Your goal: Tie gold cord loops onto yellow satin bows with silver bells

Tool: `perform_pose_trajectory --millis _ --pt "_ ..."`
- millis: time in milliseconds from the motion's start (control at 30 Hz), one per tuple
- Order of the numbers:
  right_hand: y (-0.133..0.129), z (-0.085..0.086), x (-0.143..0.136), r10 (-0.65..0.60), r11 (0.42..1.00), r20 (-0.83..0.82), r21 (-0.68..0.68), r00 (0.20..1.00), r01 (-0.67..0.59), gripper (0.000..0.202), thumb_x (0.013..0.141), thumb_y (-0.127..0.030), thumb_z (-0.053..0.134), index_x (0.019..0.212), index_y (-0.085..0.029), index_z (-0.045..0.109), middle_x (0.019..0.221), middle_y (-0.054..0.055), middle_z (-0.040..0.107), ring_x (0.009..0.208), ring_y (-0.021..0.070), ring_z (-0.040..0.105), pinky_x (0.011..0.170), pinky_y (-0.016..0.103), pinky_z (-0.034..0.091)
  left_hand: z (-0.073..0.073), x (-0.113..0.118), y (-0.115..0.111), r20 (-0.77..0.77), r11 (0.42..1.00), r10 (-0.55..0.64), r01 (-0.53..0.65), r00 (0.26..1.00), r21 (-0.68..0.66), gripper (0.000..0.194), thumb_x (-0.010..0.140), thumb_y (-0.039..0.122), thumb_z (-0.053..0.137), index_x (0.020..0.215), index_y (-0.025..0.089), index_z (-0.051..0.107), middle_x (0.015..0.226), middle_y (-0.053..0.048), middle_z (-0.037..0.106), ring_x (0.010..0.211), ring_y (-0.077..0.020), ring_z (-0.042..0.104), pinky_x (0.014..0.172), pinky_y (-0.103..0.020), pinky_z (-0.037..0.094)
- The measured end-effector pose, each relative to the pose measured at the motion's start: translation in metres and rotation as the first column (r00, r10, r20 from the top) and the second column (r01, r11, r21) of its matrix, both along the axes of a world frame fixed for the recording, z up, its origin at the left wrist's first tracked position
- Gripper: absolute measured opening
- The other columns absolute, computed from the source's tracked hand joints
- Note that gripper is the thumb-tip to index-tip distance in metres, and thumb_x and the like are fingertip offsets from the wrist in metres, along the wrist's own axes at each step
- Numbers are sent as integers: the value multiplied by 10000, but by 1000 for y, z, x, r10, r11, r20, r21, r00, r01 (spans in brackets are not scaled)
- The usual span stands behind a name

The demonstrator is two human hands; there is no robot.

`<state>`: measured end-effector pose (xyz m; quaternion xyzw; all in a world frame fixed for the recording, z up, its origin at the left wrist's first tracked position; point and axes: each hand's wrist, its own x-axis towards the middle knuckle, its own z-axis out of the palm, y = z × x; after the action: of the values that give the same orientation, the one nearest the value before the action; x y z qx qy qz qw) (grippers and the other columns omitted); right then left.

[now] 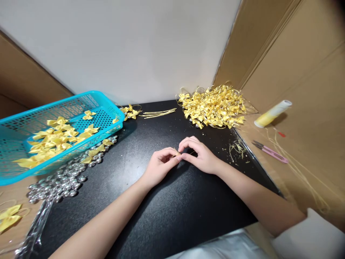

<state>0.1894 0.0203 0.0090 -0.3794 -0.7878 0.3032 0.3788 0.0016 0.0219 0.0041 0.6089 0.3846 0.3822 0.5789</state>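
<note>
Over the middle of the black board, my left hand (161, 163) and my right hand (201, 155) meet fingertip to fingertip. Both are closed in a pinch on a thin gold cord (175, 154), of which only short bits show between the fingers. Whether anything else is held there, the fingers hide. Beyond the hands lie several cut gold cords (159, 113) side by side. A heap of yellow ribbon bows (212, 106) with cord loops and silver beads sits at the back right.
At left a turquoise basket (107, 104) holds loose yellow bows (59, 135). Silver beads (63, 178) lie along its near side. To the right are pink-handled thread snips (271, 151), a spool of yellow cord (272, 114) and cord scraps (238, 148). A white wall (140, 46) stands behind.
</note>
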Motion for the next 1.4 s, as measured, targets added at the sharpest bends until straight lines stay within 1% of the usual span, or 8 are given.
perform_pose_trajectory --millis 300,500,633,833,1000,1133,1233,1400 --pt "0 -2 1 -11 1000 113 6 994 10 140 950 -220 550 811 -203 561 888 24 644 904 189 532 846 359 378 -1 -1 -1 -84 998 39 -44 996 -52 240 801 376 669 727 148 677 634 3 606 597 -116 506 597 -242 402" --pt "-3 -1 -1 -66 995 156 88 986 52 134 951 -207 533 818 -212 535 891 24 637 908 194 527 836 354 359 4 3 -2 -72 994 98 -101 993 -39 208 808 309 603 663 171 658 562 27 560 558 -112 483 604 -247 405" --pt "-3 -3 -2 -109 987 147 130 983 90 138 957 -215 510 818 -216 520 897 33 635 907 200 531 832 357 362 2 3 -1 -36 991 125 -127 991 -45 175 780 261 601 643 177 671 579 21 582 568 -116 486 608 -253 400" --pt "-4 -4 -3 -149 985 130 108 980 136 139 954 -231 503 819 -216 530 904 40 645 917 206 538 836 368 374 -8 0 0 25 988 150 -149 988 -48 175 772 235 603 620 176 667 638 13 606 585 -110 466 586 -243 367" --pt "-5 -5 -6 -165 985 56 49 985 163 39 891 -243 619 917 -214 616 954 43 679 934 211 567 845 387 401 -9 0 -1 62 984 175 -172 983 -45 171 783 235 602 636 179 666 651 14 602 590 -109 455 587 -243 360" --pt "-6 -6 -10 -167 986 -3 17 986 167 77 870 -215 662 795 -216 647 835 19 702 863 193 593 822 373 422 -7 1 -1 31 984 176 -176 984 -8 168 780 231 604 627 181 651 655 14 597 616 -116 484 620 -249 378" --pt "-6 -4 -11 -204 978 -28 44 979 205 152 878 -183 632 729 -210 619 786 12 692 817 182 591 793 360 422 -7 1 -2 -8 985 174 -174 985 4 179 792 258 597 638 181 648 653 11 596 625 -124 499 625 -254 385" --pt "-7 -2 -10 -277 949 34 166 960 268 153 896 -203 602 745 -219 594 806 11 688 816 187 587 787 363 385 -6 2 -2 -7 984 176 -176 984 0 192 791 248 571 622 179 631 649 11 586 605 -123 483 603 -253 378"
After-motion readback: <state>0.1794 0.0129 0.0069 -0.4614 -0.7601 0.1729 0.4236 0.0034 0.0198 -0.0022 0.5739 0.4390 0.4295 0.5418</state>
